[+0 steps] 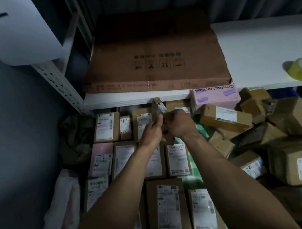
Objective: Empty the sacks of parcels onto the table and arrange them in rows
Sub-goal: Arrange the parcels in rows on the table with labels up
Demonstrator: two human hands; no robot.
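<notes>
Brown parcels (165, 205) are laid in rows, labels up, on a green checked cloth (192, 181). More are piled in a loose heap (226, 118) to the right. Both forearms are stretched forward, and the hands are brought together above the far rows. A small labelled box (158, 107) is held tilted on end in the left hand's (152, 128) fingers. The right hand (180, 123) is curled tightly round a carton (169, 139) that is mostly hidden.
</notes>
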